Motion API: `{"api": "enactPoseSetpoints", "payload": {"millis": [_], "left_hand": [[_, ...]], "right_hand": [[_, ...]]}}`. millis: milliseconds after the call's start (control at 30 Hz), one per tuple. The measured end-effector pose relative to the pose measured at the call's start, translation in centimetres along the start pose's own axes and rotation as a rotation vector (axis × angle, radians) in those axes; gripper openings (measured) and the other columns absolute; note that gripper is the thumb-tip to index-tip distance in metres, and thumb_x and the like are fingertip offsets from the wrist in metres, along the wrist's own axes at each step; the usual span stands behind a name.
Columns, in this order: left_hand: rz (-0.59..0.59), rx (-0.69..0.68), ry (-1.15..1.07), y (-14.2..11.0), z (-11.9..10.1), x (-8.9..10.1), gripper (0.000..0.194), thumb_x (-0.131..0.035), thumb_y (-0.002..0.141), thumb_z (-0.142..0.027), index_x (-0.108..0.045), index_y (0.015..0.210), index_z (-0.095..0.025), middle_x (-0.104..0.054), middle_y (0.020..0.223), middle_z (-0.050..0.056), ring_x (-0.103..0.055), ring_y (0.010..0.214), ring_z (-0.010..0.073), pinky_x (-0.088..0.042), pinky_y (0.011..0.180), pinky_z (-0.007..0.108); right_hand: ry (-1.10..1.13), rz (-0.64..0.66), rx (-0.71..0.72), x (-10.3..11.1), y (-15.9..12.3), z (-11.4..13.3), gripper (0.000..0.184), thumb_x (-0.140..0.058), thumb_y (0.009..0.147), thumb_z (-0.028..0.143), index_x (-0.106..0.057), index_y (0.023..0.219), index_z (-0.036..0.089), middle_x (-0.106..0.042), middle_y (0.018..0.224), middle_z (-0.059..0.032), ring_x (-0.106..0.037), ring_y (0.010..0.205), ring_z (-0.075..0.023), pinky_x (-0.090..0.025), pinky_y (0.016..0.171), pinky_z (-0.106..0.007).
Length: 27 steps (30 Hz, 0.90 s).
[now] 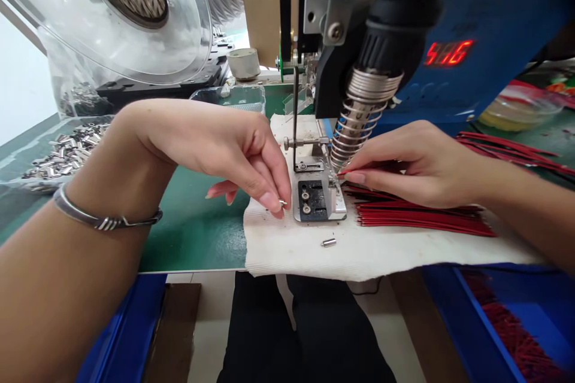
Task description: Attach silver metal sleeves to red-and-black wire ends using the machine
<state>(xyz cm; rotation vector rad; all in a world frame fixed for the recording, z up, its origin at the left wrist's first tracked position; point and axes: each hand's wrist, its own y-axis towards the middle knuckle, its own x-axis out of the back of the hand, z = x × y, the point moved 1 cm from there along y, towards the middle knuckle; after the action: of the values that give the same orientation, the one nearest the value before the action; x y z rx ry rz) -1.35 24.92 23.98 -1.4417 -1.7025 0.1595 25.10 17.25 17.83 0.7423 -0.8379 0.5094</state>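
Note:
Between thumb and fingertips, my left hand [224, 152] pinches a small silvery metal part [282, 203], just left of the metal fixture [314, 200]. My right hand [413, 161] is closed on a thin red wire [344, 173], whose end reaches the top of that fixture under the soldering iron [359, 114]. The iron slants down inside a coil spring. A bundle of red and black wires [417, 218] lies below my right hand on a white cloth [287, 251]. One loose metal cylinder [329, 242] rests on the cloth in front of the fixture.
A pile of small metal parts [67, 149] sits in clear plastic at the left. A clear round hood [179, 42] with a duct stands behind. The blue machine [485, 30] shows red digits. More wires [507, 149] lie right; a blue bin [480, 335] is below the table.

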Motion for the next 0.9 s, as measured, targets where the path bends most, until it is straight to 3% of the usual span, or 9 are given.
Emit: {"api": "enactPoseSetpoints", "payload": {"millis": [267, 367, 500, 700, 900], "left_hand": [[0.021, 0.001, 0.0, 0.5, -0.3, -0.2, 0.033, -0.075, 0.098, -0.042, -0.08, 0.111, -0.011, -0.083, 0.082, 0.004, -0.056, 0.057, 0.0078, -0.041, 0.055, 0.018], [0.035, -0.039, -0.02, 1.0, 0.0, -0.3, 0.026, -0.076, 0.096, -0.041, -0.084, 0.104, -0.018, -0.086, 0.093, 0.004, -0.061, 0.06, 0.0101, -0.045, 0.053, 0.019], [0.051, -0.083, -0.014, 1.7, 0.3, -0.3, 0.021, -0.076, 0.095, -0.043, -0.088, 0.096, -0.025, -0.083, 0.087, 0.001, -0.065, 0.061, 0.0122, -0.049, 0.055, 0.021], [0.014, -0.081, 0.034, 1.8, -0.2, -0.6, 0.028, -0.074, 0.097, -0.044, -0.087, 0.089, -0.02, -0.08, 0.08, 0.002, -0.056, 0.058, 0.0102, -0.045, 0.057, 0.02], [0.023, -0.068, -0.004, 1.6, -0.6, -0.9, 0.031, -0.067, 0.101, -0.041, -0.083, 0.094, -0.015, -0.082, 0.089, 0.001, -0.067, 0.073, 0.0111, -0.049, 0.066, 0.015]], "right_hand": [[-0.02, 0.003, 0.033, 0.1, 0.0, -0.2, 0.021, -0.064, 0.105, 0.029, -0.08, 0.099, 0.018, -0.078, 0.081, -0.0004, -0.069, 0.065, -0.0095, -0.05, 0.061, -0.023], [-0.026, 0.012, 0.002, 0.2, -0.1, -0.2, 0.02, -0.064, 0.105, 0.032, -0.08, 0.098, 0.021, -0.078, 0.08, -0.0002, -0.068, 0.063, -0.0111, -0.05, 0.061, -0.026], [-0.052, 0.013, 0.009, 0.3, -0.2, -0.3, 0.02, -0.065, 0.105, 0.033, -0.08, 0.099, 0.021, -0.078, 0.08, 0.0003, -0.067, 0.062, -0.0107, -0.049, 0.059, -0.026], [-0.081, 0.032, -0.008, 0.4, -0.3, -0.4, 0.022, -0.064, 0.105, 0.036, -0.081, 0.1, 0.023, -0.078, 0.081, -0.0002, -0.066, 0.062, -0.0126, -0.046, 0.059, -0.029], [-0.137, 0.056, 0.011, 0.5, -0.3, -0.6, 0.027, -0.062, 0.107, 0.038, -0.082, 0.102, 0.02, -0.08, 0.084, -0.0024, -0.067, 0.063, -0.0114, -0.046, 0.058, -0.026]]}}
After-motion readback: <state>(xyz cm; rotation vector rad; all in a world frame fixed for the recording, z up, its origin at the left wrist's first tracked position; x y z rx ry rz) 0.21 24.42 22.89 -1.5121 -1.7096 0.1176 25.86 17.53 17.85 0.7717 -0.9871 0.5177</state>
